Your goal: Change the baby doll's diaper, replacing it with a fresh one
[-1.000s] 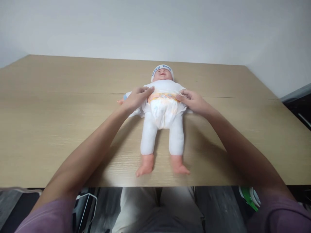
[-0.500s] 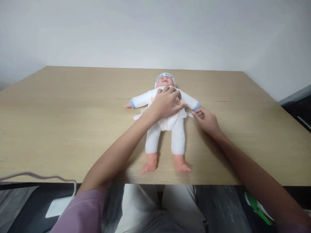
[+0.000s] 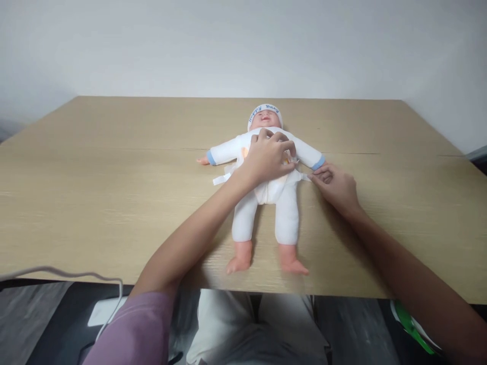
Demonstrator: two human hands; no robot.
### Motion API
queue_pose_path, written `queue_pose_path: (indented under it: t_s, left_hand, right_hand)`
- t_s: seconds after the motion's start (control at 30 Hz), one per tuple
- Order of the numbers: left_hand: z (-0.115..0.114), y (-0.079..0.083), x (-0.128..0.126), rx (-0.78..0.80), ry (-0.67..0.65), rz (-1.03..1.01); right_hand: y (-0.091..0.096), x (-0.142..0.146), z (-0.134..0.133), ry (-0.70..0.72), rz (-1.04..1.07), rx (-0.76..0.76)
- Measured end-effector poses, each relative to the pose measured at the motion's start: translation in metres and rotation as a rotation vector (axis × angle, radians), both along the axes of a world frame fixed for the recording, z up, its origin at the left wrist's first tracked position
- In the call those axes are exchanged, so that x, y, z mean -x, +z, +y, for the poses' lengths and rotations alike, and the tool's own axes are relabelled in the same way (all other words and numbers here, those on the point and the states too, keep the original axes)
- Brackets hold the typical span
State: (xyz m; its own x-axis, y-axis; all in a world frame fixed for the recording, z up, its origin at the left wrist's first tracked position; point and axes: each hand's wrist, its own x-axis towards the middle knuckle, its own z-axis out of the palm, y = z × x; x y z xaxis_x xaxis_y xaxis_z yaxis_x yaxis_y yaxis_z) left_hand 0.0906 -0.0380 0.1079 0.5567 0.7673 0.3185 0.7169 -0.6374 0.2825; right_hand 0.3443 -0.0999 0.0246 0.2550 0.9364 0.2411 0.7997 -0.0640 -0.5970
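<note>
Head view: left hand (image 3: 267, 157) is lying curled over the doll's (image 3: 287, 223) belly; right hand (image 3: 338, 190) is pinching a tab (image 3: 304, 177) beside its hip.
Diaper (image 3: 268, 195) is sitting at the doll's hips; holding its front flat while drawing the tab evenly should serve best. Left hand is masking the diaper's upper front, its grip impossible to tell; right hand is hiding the tab's end.

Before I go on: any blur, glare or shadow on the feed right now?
Head view: lighting looks diffuse, without harsh glare on the table; head view: a soft shadow lies on it beside the right arm; head view: fine detail is slightly soft, including the blue lettering on the doll's white cap.
</note>
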Motion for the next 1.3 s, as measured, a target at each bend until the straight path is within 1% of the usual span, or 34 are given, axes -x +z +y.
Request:
queue_pose_path:
  t_s: [0.13,0.33,0.43,0.63,0.77,0.87,1.0,1.07,1.13,1.23,1.3]
  left_hand:
    - [-0.005,0.002,-0.001,0.026,0.012,0.006]
    - [-0.012,0.006,-0.001,0.039,0.008,0.035]
    - [-0.012,0.005,-0.001,0.037,0.000,0.034]
    - [-0.010,0.000,-0.002,0.021,-0.006,0.019]
    - [-0.009,-0.001,-0.001,0.026,-0.005,0.019]
    - [-0.010,-0.001,-0.002,0.033,0.002,0.036]
    - [-0.010,0.000,-0.002,0.022,0.015,0.060]
    - [-0.010,0.000,-0.003,0.014,0.016,0.067]
    - [-0.010,-0.001,-0.003,0.006,0.017,0.071]
    - [-0.010,-0.003,-0.003,0.003,0.023,0.067]
    - [-0.008,-0.004,-0.003,0.004,0.024,0.061]
  right_hand:
    - [-0.001,-0.001,0.001,0.021,-0.019,0.021]
    - [0.000,0.001,0.000,0.014,0.025,0.055]
    - [0.001,0.004,0.002,0.016,0.030,0.065]
    - [0.004,0.006,0.005,-0.002,0.014,0.136]
    - [0.006,0.004,0.005,0.041,0.028,0.193]
    - [0.004,0.000,0.007,0.120,0.145,0.212]
    - [0.004,-0.005,0.012,0.245,0.436,0.191]
    - [0.006,-0.005,0.015,0.288,0.539,0.156]
    - [0.011,-0.003,0.019,0.315,0.641,0.134]
    - [0.021,0.007,0.028,0.340,0.822,0.139]
    - [0.030,0.018,0.036,0.362,0.884,0.146]
